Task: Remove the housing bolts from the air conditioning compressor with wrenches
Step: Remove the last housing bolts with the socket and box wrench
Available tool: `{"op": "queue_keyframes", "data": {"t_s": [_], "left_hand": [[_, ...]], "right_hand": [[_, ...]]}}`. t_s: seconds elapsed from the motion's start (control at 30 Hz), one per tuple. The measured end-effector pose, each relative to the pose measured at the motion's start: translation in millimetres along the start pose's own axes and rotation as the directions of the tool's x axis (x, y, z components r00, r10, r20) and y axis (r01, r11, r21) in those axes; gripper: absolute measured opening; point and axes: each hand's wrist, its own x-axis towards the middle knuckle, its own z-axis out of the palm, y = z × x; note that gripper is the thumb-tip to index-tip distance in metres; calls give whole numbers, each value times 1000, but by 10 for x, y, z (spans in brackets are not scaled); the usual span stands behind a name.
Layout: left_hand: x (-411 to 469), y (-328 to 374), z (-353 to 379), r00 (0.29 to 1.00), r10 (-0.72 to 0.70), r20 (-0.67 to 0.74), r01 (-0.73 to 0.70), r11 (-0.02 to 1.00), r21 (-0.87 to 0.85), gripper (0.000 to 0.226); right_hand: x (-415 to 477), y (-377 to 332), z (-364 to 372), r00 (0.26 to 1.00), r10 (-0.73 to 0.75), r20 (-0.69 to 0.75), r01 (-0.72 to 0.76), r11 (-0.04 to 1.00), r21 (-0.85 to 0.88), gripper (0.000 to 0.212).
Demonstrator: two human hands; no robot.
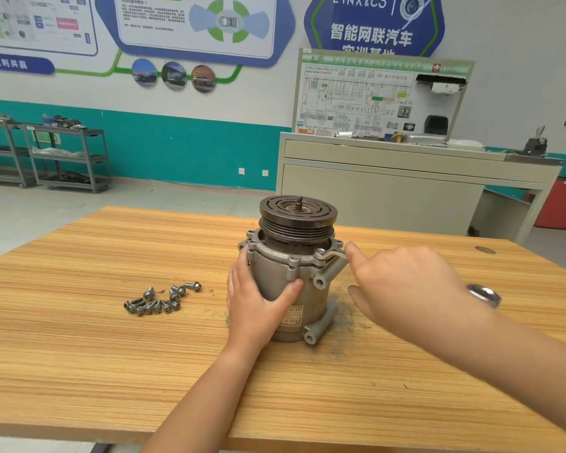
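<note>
The compressor (288, 289) stands mid-table (79, 354), with the left hand (258, 305) clasped round its body. The right hand (406, 289) grips a wrench (330, 255) seated on the flange at 3 o'clock. Removed bolts (160, 299) lie at 9 o'clock. This looks like mid-loosening; the next move calls for a steady turn.

Grey compressor (286, 289) stands upright, its dark grooved pulley (298, 220) on top. A wrench (329, 254) sits with its ring end on the housing flange at 3 o'clock. Removed bolts (159, 299) lie heaped at the compressor's 9 o'clock
</note>
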Motion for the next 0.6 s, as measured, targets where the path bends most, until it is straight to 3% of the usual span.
{"op": "queue_keyframes", "data": {"t_s": [0.4, 0.5, 0.6], "left_hand": [[-12, 29, -15, 1000, -26, 15, 26, 1000, -14, 101], [-18, 34, -21, 999, -25, 28, 26, 999, -22, 103], [-22, 48, -30, 999, -32, 32, 33, 999, -21, 109]], "right_hand": [[518, 489, 406, 992, -46, -121, 41, 998, -43, 51], [617, 436, 618, 954, -81, -288, 71, 997, -45, 44], [648, 367, 751, 893, -38, -449, 100, 988, 114, 37]]}}
